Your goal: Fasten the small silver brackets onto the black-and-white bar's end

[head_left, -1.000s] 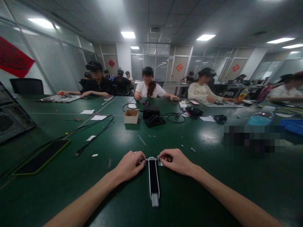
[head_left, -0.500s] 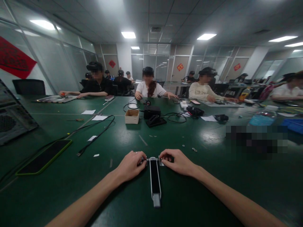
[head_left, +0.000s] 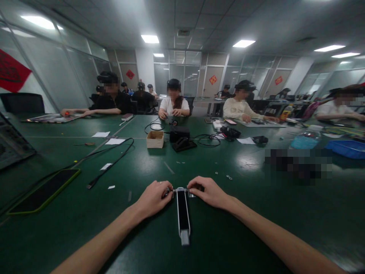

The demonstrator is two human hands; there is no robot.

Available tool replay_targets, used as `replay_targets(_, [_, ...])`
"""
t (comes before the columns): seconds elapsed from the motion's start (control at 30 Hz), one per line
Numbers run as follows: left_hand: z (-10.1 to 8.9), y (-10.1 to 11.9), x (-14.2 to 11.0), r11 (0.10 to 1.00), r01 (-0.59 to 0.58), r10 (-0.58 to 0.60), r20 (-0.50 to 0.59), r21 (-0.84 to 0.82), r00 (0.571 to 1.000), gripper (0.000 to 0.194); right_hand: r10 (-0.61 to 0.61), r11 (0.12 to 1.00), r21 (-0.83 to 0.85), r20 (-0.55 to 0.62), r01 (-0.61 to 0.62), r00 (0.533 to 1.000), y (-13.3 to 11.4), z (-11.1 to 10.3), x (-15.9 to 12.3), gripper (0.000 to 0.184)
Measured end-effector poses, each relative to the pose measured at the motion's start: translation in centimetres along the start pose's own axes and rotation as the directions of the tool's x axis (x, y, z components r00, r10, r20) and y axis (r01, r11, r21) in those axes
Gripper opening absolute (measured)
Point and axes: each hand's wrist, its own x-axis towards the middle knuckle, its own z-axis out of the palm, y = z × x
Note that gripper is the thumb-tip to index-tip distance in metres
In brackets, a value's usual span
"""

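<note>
Centrally, a long, narrow black panel in a white frame (head_left: 183,213) points toward me over the glossy dark green surface (head_left: 222,239), a grey tab (head_left: 185,238) at its near end. Across its far end runs a thin silver crossbar (head_left: 175,190). My left grip (head_left: 155,196) is closed on the bar's left end, thumb and fingertips together; my right grip (head_left: 208,192) pinches the right end, beside a small shiny piece (head_left: 192,195). Beyond, small metal rings (head_left: 229,177) lie to the right, and an open, pale cardboard box (head_left: 155,143) stands farther off.
</note>
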Motion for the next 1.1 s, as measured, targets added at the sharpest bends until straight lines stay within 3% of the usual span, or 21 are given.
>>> replay_targets(0.2, [-0.1,0.0,0.0,1.000,-0.002,0.002,0.005,-0.015,1.000,0.024,-0.090,0.991,-0.097,-0.007,0.089,0.996,-0.2,-0.1,0.0,0.017])
replay_targets(0.27, [-0.1,0.0,0.0,1.000,0.003,-0.003,0.003,-0.020,1.000,0.025,-0.125,0.973,-0.198,-0.012,0.120,0.992,-0.1,-1.2,0.1,0.017])
replay_targets(0.33, [-0.2,-0.1,0.0,1.000,0.006,-0.006,-0.008,-0.019,1.000,0.026,-0.097,0.932,-0.355,-0.045,0.075,0.994,0.5,-3.2,0.1,0.016])
replay_targets(0.43, [-0.5,-0.1,0.0,1.000,0.004,-0.005,-0.050,-0.017,0.999,0.028,0.139,0.801,-0.573,-0.106,-0.175,0.985,2.0,-6.9,-0.3,0.017])
replay_targets(0.5, [-0.6,-0.3,0.0,1.000,0.001,-0.003,-0.076,-0.025,0.997,0.031,0.392,0.690,-0.622,-0.110,-0.371,0.913,3.1,-9.1,-0.9,0.019])
replay_targets(0.57, [-0.4,-0.7,0.1,0.999,0.003,-0.006,-0.092,-0.039,0.996,0.033,0.568,0.611,-0.624,-0.084,-0.488,0.819,3.9,-10.5,-1.5,0.019])
replay_targets(0.63, [0.1,-1.3,0.2,0.998,0.016,-0.023,-0.119,-0.060,0.993,0.035,0.634,0.585,-0.612,-0.062,-0.532,0.770,4.3,-11.2,-2.0,0.017])
replay_targets(0.8, [1.2,-2.2,0.4,0.992,0.028,-0.055,-0.229,-0.122,0.972,0.040,0.687,0.552,-0.588,-0.079,-0.591,0.722,4.2,-11.0,-1.8,0.012])
replay_targets(0.97, [1.2,-2.4,0.3,0.990,0.068,-0.098,-0.244,-0.126,0.965,0.042,0.696,0.537,-0.589,-0.096,-0.604,0.712,3.8,-10.7,-1.7,0.022])
replay_targets(1.1, [0.9,-2.3,0.2,0.986,0.059,-0.097,-0.249,-0.155,0.964,0.041,0.617,0.601,-0.582,-0.098,-0.548,0.781,2.6,-10.7,-1.5,0.020])
